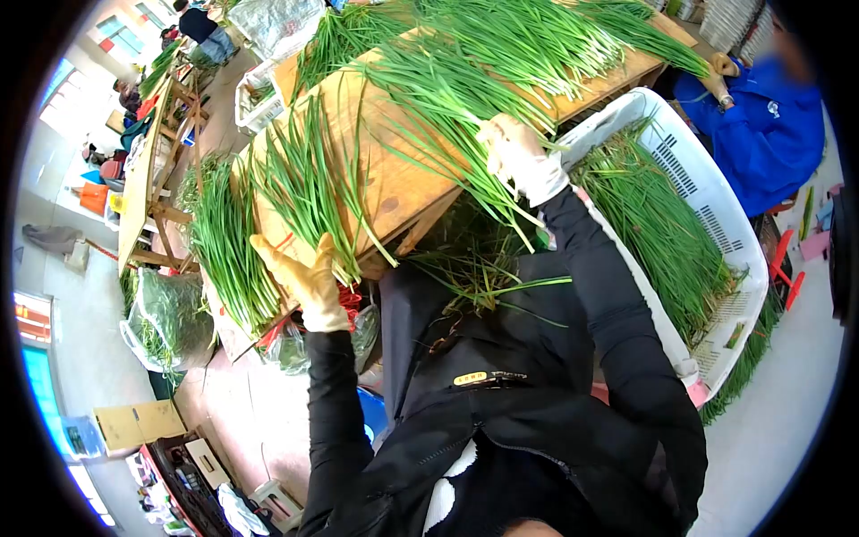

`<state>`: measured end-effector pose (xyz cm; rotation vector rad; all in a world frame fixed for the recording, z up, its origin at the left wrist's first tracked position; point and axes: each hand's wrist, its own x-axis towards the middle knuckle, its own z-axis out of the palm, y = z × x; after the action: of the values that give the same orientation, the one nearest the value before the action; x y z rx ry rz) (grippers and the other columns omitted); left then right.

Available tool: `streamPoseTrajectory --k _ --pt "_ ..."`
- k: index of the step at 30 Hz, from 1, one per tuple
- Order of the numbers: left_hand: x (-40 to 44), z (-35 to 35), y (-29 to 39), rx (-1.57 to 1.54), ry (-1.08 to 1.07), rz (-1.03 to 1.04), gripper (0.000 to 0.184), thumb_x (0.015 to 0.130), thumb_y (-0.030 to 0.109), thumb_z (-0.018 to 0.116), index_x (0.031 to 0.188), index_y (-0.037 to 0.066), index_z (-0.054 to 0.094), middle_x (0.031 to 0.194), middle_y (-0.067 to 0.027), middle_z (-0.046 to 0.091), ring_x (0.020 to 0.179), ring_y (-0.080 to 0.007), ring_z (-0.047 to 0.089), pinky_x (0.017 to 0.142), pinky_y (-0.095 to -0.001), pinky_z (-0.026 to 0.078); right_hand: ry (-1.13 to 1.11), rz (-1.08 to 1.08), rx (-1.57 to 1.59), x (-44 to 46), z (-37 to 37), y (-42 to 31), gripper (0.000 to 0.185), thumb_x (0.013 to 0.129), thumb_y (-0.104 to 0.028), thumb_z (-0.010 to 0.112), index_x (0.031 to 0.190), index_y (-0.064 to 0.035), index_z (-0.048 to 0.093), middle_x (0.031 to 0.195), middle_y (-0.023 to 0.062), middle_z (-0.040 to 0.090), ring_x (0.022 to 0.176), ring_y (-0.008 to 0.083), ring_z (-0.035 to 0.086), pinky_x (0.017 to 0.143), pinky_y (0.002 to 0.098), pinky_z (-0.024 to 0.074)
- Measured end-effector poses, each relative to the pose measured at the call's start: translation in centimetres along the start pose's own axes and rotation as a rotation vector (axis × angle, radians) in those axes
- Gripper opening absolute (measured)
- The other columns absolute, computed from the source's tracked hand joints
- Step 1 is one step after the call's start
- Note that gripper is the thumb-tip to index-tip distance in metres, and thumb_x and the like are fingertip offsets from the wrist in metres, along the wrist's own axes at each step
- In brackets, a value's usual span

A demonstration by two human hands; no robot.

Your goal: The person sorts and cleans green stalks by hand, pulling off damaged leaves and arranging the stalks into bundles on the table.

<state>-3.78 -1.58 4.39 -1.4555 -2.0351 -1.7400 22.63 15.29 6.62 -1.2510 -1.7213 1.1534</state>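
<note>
A gold tag (471, 378) on the person's black clothing (528, 358) bears dark marks too small to read, and a small white emblem (773, 108) on a co-worker's blue jacket (761, 148) is equally illegible. The person's gloved left hand (309, 282) is spread, thumb apart, at the lower ends of two bunches of long green stalks, the left bunch (234, 255) and the middle bunch (304, 174), both lying on the wooden worktop (394, 192). The gloved right hand (512, 152) has its fingers bent against a third bunch (447, 107), whose ends jut past the worktop's near edge; whether it grips them I cannot tell. Beside the right arm stands a slotted white crate (752, 259) holding more green stalks (653, 224).
</note>
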Motion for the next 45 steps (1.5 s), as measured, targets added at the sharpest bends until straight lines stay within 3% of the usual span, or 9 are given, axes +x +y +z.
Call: streamPoseTrajectory --k 2,5,7,15,20,25,34,38,45 --pt "-1.2 0.6 2.9 -0.263 -0.133 0.005 0.068 0.077 0.007 0.061 0.133 0.005 0.023 0.135 -0.0173 0.027 0.125 -0.0245 0.027 0.103 -0.0335 0.022 -0.118 -0.029 0.191 -1.7 2.4 -0.7 0.023 0.089 -0.025 0.043 0.082 -0.0057 0.054 0.051 0.0025 0.053 0.043 0.0101 0.052 0.041 0.0234 0.0397" --pt "-2.8 3.5 6.3 -0.991 -0.649 -0.649 0.054 0.083 0.036 0.056 0.117 -0.002 0.042 0.107 -0.0086 0.053 0.098 -0.015 0.049 0.086 -0.0282 0.038 -0.196 -0.248 0.179 -5.7 7.4 -0.5 0.019 0.087 -0.021 0.047 0.081 -0.0049 0.054 0.053 0.0053 0.054 0.043 0.0147 0.053 0.039 0.0257 0.0396" --pt "-3.7 5.4 4.4 -1.169 -0.78 -0.799 0.049 0.083 0.033 0.055 0.113 -0.004 0.046 0.097 -0.0096 0.058 0.085 -0.0144 0.055 0.077 -0.0257 0.043 0.181 -0.75 -0.265 -7.6 10.7 2.1 0.014 0.084 -0.016 0.049 0.081 -0.004 0.054 0.059 0.012 0.056 0.048 0.0244 0.056 0.043 0.0328 0.0429" --pt "-3.8 6.9 3.7 -1.194 -0.66 -0.93 0.031 0.089 0.021 0.045 0.108 -0.003 0.051 0.093 -0.0107 0.062 0.08 -0.0164 0.06 0.07 -0.025 0.049 0.042 -0.747 -0.586 -16.1 5.4 2.6 0.016 0.08 -0.026 0.056 0.069 -0.0139 0.052 0.054 0.0034 0.053 0.043 0.0201 0.053 0.037 0.0307 0.0416" --pt "-5.0 7.1 4.1 -1.123 -0.787 -1.063 0.032 0.084 0.01 0.053 0.113 -0.002 0.048 0.101 -0.0097 0.059 0.061 -0.0046 0.05 0.048 -0.0118 0.039 0.147 -0.165 -1.085 -12.5 -0.4 5.9 0.047 0.068 -0.051 0.059 0.079 -0.0061 0.053 0.074 0.008 0.057 0.067 0.0227 0.058 0.055 0.0337 0.0458" --pt "-7.4 9.3 3.9 -1.163 -0.837 -1.18 0.03 0.084 0.009 0.054 0.112 -0.001 0.05 0.102 -0.0078 0.058 0.061 -0.0025 0.048 0.045 -0.0102 0.037 0.208 -0.195 -1.229 -8.5 2.3 9.3 0.022 0.077 -0.03 0.057 0.075 -0.0085 0.054 0.063 0.006 0.056 0.058 0.0237 0.058 0.048 0.0341 0.0448" --pt "-7.7 13.2 3.5 -0.916 -0.907 -1.13 0.032 0.085 0.01 0.05 0.116 0.001 0.047 0.11 -0.0055 0.055 0.06 -0.0014 0.046 0.043 -0.0084 0.035 0.266 0.057 -0.636 -10.2 -0.7 6.3 0.036 0.075 -0.038 0.061 0.083 -0.0037 0.055 0.09 0.0113 0.057 0.083 0.021 0.055 0.071 0.0338 0.0431" --pt "-8.0 15.4 3.3 -0.921 -0.935 -1.15 0.023 0.084 0.01 0.053 0.106 0.001 0.052 0.085 -0.0006 0.057 0.059 -0.0034 0.047 0.042 -0.011 0.035 -0.221 0.165 0.288 -8.8 -0.3 10.7 0.033 0.082 -0.031 0.057 0.093 -0.0003 0.056 0.08 0.0056 0.061 0.069 0.0118 0.055 0.063 0.0257 0.0437" --pt "-7.1 14.9 3.3 -1.022 -0.886 -1.165 0.01 0.081 0.007 0.055 0.09 0.003 0.056 0.07 0.0 0.053 0.056 -0.0075 0.047 0.043 -0.0166 0.035 -0.15 0.181 0.481 -7.9 1.6 9.2 0.024 0.081 -0.024 0.058 0.084 0.0001 0.058 0.068 0.0016 0.057 0.062 0.0094 0.051 0.058 0.0228 0.0416"
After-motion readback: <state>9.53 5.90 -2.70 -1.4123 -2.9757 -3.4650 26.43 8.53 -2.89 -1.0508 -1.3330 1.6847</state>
